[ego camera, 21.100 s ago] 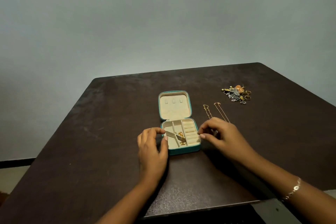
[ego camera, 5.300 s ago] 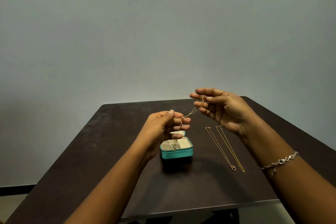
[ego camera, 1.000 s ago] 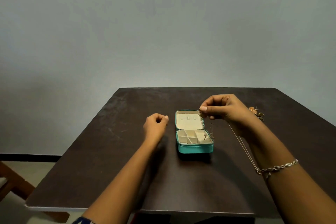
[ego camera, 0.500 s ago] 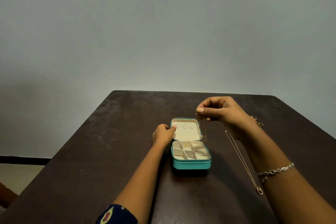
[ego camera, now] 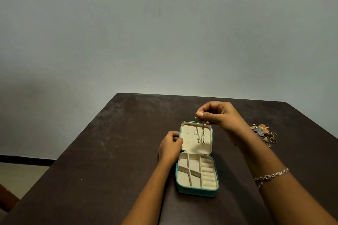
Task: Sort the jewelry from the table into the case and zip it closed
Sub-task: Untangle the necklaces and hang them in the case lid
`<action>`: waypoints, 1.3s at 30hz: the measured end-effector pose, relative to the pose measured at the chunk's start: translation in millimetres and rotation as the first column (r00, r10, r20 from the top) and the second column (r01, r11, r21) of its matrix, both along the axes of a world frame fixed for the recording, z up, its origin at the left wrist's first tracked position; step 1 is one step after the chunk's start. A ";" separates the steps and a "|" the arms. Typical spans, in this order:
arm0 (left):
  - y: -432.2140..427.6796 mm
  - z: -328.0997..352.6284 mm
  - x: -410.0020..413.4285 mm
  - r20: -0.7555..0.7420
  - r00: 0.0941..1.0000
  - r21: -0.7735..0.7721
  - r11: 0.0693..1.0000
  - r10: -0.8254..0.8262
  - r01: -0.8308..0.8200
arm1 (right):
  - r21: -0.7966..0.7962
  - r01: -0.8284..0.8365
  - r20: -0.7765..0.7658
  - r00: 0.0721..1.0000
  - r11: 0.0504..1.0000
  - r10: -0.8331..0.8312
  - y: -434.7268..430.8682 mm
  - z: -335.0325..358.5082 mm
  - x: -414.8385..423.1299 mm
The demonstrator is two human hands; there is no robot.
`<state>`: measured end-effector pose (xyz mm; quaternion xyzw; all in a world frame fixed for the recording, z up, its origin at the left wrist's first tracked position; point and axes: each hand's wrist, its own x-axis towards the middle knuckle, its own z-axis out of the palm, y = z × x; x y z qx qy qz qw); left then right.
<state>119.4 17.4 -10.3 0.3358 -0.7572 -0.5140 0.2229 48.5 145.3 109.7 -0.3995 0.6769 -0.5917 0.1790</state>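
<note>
Over the square cream-lined lid (ego camera: 189, 145), right fingers (ego camera: 201, 114) pinch a thin chain (ego camera: 197, 131).

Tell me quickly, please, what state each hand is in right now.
Left hand: closed, gripping the left edge of the open case at its lid.
Right hand: closed, pinching a thin chain that dangles over the lid.

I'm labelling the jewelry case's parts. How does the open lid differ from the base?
The lid has a plain cream panel with small tabs; the base is split into compartments and ring rolls. The left hand holds the lid's edge; no hand grips the base. A chain pinched by the right hand dangles before the lid; the base compartments look empty. Both are cream-lined with a teal shell.
</note>
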 end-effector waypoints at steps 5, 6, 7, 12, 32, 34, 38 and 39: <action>1.5 -7.9 3.3 -0.124 0.991 0.022 0.999 -0.043 0.046 | -0.002 0.030 -0.022 0.999 1.000 -0.030 -7.6 -11.6 -6.4; 0.7 -8.0 3.9 -0.155 0.987 0.035 0.998 -0.053 0.059 | 0.008 0.035 -0.032 0.999 0.999 -0.035 -8.7 -14.4 -7.7; 0.2 -8.5 4.4 -0.192 0.979 0.047 0.996 -0.066 0.076 | 0.020 0.038 -0.045 0.998 0.999 -0.038 -9.4 -17.4 -8.8; -1.7 -8.7 5.9 -0.347 0.932 0.072 0.988 -0.105 0.138 | 0.088 0.061 -0.100 0.994 0.994 -0.052 -13.2 -33.2 -15.5; -4.0 -8.3 6.5 -0.472 0.871 0.192 0.948 -0.137 0.253 | -0.223 0.473 -0.894 0.250 0.852 -0.372 -28.1 -88.0 -29.5; -4.2 -7.5 6.7 -0.474 0.868 0.194 0.945 -0.145 0.264 | -0.276 0.477 -0.890 0.202 0.835 -0.409 -29.2 -89.9 -31.2; -6.0 -7.4 6.2 -0.479 0.865 0.206 0.938 -0.151 0.279 | -0.317 0.471 -0.885 0.164 0.823 -0.435 -31.2 -90.2 -34.2; -5.9 -6.7 6.1 -0.482 0.863 0.210 0.936 -0.151 0.281 | -0.319 0.469 -0.889 0.154 0.824 -0.432 -31.0 -90.4 -35.1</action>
